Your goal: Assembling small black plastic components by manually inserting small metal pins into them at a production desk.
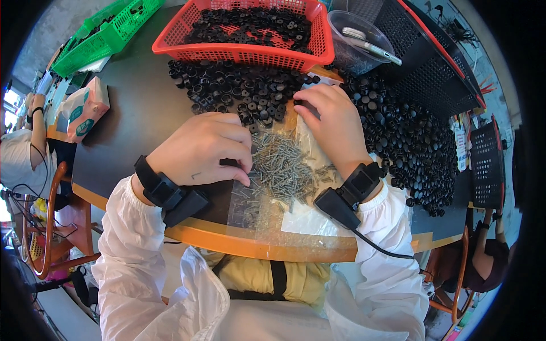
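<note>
My left hand hovers at the left edge of a heap of small metal screws, its fingers curled and the thumb close to the index fingertip. Whatever sits between those tips is hidden or too small to name. Further right, my right hand pinches a small black plastic part between thumb and index finger. It is beside a spread of black ring-shaped and disc-shaped plastic pieces beyond the screws. Clear plastic sheeting lies under part of the screw heap.
A red basket of black washer-like pieces stands at the back. Black round caps are piled at right, by a clear tub and black crates. At left are a tissue pack, a green basket and another person's arm.
</note>
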`<state>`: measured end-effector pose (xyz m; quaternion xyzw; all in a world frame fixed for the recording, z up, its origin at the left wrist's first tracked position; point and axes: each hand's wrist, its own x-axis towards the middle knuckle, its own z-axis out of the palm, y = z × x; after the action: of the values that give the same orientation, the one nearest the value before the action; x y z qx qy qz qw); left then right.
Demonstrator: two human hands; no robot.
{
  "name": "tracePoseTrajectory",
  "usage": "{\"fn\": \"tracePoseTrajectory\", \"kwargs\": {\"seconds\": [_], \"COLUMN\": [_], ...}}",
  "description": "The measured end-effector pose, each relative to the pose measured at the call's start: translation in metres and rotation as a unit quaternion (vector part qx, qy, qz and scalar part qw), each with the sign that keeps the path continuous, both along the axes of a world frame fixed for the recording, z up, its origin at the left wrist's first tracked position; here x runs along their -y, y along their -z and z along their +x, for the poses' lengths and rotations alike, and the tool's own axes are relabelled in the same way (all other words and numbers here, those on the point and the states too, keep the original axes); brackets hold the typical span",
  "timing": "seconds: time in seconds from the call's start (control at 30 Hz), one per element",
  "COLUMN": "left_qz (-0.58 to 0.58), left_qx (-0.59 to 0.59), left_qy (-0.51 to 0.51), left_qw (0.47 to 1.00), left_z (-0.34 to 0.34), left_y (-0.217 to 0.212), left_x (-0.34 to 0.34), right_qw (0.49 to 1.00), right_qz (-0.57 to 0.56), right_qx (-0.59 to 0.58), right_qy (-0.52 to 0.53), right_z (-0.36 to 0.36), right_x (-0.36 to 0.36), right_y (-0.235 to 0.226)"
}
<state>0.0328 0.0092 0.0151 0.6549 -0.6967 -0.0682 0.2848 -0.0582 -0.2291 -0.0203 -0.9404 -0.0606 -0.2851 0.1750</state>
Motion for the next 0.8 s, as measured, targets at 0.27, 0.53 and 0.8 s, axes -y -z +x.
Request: {"fn": "tracePoseTrajectory", "kwargs": {"seconds": [0.27, 0.53, 0.8], "left_qz": [-0.014, 0.013, 0.054], "left_qx": [-0.002, -0.043, -0.057], "left_qy": [-0.014, 0.02, 0.006], "left_qw": [1.0, 0.999, 0.997], "left_z": [-0.005, 0.004, -0.005], "left_y": [0.003, 0.0, -0.002], "left_x": [0.003, -0.004, 0.0], "right_qw": [0.996, 0.99, 0.982], "right_qz": [0.083, 0.124, 0.186], "right_qx": [-0.038, 0.064, 0.009], "right_qy": [0.005, 0.012, -0.032], "right_z": [0.001, 0.001, -0.008], "right_x": [-0.002, -0.003, -0.01], "right_y": [-0.002, -0.007, -0.013]}}
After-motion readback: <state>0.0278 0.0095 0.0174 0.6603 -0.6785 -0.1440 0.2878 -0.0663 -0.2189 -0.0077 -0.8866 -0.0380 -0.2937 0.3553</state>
